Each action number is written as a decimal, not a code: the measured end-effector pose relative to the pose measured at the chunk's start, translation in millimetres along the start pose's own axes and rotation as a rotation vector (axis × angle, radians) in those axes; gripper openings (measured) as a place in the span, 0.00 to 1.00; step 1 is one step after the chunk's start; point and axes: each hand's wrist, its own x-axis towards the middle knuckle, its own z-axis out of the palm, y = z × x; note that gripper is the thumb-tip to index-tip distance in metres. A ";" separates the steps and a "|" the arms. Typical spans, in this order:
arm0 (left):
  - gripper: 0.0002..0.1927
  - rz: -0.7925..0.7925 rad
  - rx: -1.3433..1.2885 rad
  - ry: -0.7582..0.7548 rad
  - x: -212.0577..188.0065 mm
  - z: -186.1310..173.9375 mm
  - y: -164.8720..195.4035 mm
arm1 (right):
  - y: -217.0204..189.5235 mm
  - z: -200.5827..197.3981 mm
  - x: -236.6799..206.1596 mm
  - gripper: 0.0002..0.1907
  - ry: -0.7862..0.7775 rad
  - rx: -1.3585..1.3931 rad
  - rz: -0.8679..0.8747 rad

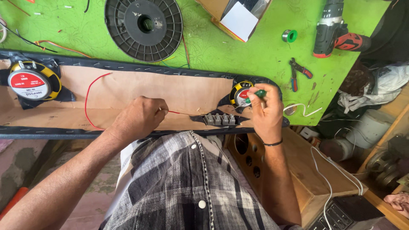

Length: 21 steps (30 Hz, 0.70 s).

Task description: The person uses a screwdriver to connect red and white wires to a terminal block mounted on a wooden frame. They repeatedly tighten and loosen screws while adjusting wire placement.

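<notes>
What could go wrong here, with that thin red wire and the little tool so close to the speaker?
The left hand pinches the red wire near the terminal block; a tug might pull it loose. The right hand holds a green-handled tool over the small speaker; a slip could perhaps damage it.

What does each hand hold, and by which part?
The left hand pinches the red wire near its free end. The right hand grips a green-handled tool by its handle.
</notes>
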 end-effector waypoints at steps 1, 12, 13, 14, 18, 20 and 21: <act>0.12 0.016 -0.001 0.007 0.0 -0.1 -1.7 | -0.7 1.1 -0.2 0.12 -0.006 -0.005 -0.016; 0.12 -0.049 0.002 -0.004 4.9 1.5 -5.4 | -8.2 2.9 -3.2 0.11 -0.054 -0.063 -0.057; 0.12 -0.050 0.010 -0.010 4.6 1.6 -5.5 | -8.6 2.9 -3.6 0.11 -0.054 -0.052 -0.066; 0.12 -0.050 0.017 -0.016 4.0 1.9 -5.5 | -8.9 3.1 -4.2 0.11 -0.055 -0.041 -0.077; 0.12 -0.023 0.057 -0.014 5.0 3.2 -3.8 | -9.9 5.3 -4.1 0.11 -0.068 -0.023 -0.077; 0.12 -0.033 0.077 -0.025 6.2 4.0 -2.1 | -10.9 5.8 -4.2 0.11 -0.066 -0.034 -0.082; 0.12 -0.040 0.078 -0.027 6.6 3.7 -1.6 | -11.4 6.2 -3.8 0.11 -0.065 -0.038 -0.086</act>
